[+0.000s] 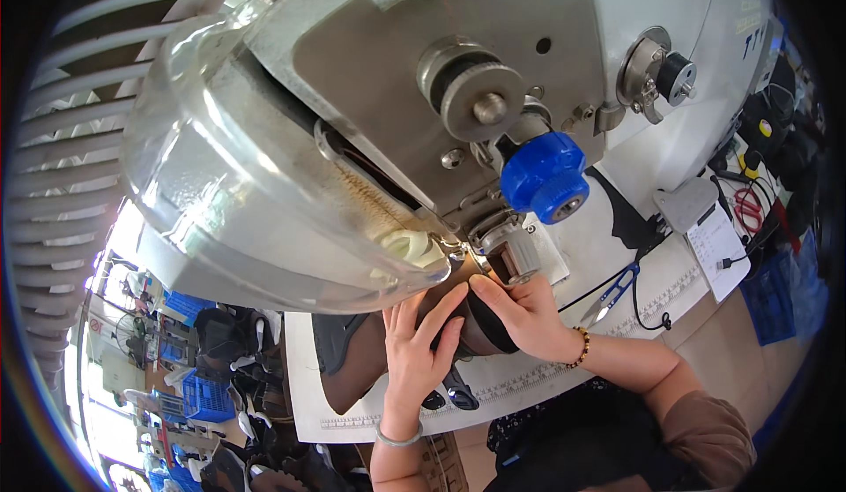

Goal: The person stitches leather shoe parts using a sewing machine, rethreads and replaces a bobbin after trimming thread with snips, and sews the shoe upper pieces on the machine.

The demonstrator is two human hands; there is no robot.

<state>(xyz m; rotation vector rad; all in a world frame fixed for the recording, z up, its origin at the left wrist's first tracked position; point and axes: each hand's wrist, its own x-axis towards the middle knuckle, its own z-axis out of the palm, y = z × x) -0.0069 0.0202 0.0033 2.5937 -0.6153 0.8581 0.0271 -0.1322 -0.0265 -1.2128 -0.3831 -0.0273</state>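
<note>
Left hand (418,344): palm down, your fingers loosely spread on the dark piece (486,325).
Right hand (526,317): your fingers bend; whether they pinch it, I cannot tell.
Dark piece: over the bench (308,399), below the machine head (370,73).
Obstacle: clear guard (256,219) near your left hand.
Right: blue-handled scissors (625,279).

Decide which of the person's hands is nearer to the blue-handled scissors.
Right. The right hand is to the left of the blue-handled scissors; the left hand is farther left, beyond the right hand.
</note>
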